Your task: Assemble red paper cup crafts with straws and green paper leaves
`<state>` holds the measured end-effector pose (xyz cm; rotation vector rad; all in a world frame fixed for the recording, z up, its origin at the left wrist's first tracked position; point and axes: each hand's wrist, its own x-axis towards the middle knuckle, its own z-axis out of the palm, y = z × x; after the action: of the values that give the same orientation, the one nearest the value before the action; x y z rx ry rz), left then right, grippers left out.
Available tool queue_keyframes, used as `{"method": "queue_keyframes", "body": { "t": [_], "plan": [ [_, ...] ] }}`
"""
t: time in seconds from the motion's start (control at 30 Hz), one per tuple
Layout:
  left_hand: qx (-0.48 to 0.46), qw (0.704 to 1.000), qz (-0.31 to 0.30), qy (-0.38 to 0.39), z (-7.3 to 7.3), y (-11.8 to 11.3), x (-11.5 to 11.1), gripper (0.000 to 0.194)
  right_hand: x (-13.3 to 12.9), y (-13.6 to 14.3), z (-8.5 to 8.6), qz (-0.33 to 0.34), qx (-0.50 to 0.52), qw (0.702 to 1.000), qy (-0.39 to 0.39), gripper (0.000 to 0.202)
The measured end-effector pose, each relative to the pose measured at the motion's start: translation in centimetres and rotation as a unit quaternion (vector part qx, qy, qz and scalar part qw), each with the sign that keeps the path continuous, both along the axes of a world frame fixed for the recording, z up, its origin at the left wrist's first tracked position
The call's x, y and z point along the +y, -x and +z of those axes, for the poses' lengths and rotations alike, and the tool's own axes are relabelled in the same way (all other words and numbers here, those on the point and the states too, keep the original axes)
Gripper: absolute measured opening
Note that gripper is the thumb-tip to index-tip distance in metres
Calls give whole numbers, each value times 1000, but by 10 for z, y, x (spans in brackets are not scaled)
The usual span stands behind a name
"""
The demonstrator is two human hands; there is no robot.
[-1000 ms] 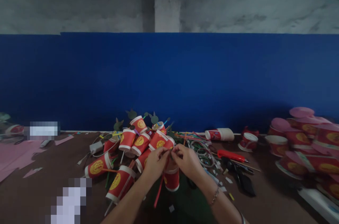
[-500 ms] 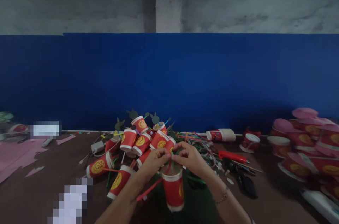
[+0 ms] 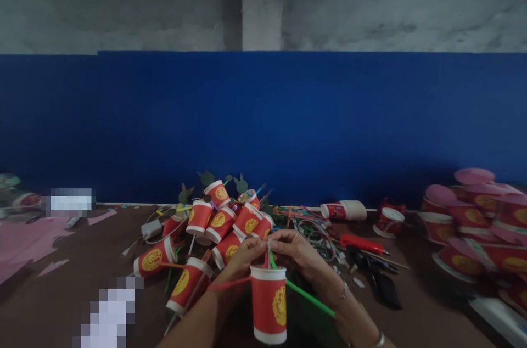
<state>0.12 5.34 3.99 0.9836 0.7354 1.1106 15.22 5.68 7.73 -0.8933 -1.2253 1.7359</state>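
A red paper cup (image 3: 267, 304) with white rims and a yellow emblem hangs upright below my two hands. Above its top rim, a red strip and a green strip (image 3: 310, 298) come together; their other ends stick out to the left and right of the cup. My left hand (image 3: 252, 252) pinches the red strip at the joined tips. Close beside it, my right hand (image 3: 288, 246) has its fingertips closed on the green strip. The exact grip between the fingertips is small and partly hidden.
Behind my left hand lies a pile of red cups (image 3: 220, 224). Tangled cords (image 3: 317, 235), a red-handled tool (image 3: 362, 242) and a black tool (image 3: 382, 285) lie right of centre. More cups with pink discs (image 3: 473, 219) stand far right. Pink sheets (image 3: 28, 241) lie left.
The cup has turned, showing more of its yellow emblem, and hangs slightly lower. The green strip on the right now shows clearly. Both hands have shifted slightly down.
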Motion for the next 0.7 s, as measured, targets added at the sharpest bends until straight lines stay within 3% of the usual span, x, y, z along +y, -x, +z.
{"method": "queue_keyframes", "body": {
  "t": [0.2, 0.37, 0.5, 0.6, 0.7],
  "plan": [
    [-56, 998, 15, 16, -11, -4, 7, 49, 11, -2, -11, -32, -41, 998, -35, 32],
    [-53, 995, 84, 4, -16, -17, 5, 49, 19, -5, -13, -77, -151, 981, -92, 30],
    [-40, 989, 142, -13, -17, -25, -4, 42, 13, -4, -5, -152, -263, 929, -213, 15],
    [-30, 985, 168, -26, -14, -26, -9, 38, 4, -3, 2, -157, -349, 881, -278, 12],
    [16, 978, 200, -59, -9, -25, -14, 33, -3, -1, 7, -150, -393, 859, -292, 13]
  ]
}}
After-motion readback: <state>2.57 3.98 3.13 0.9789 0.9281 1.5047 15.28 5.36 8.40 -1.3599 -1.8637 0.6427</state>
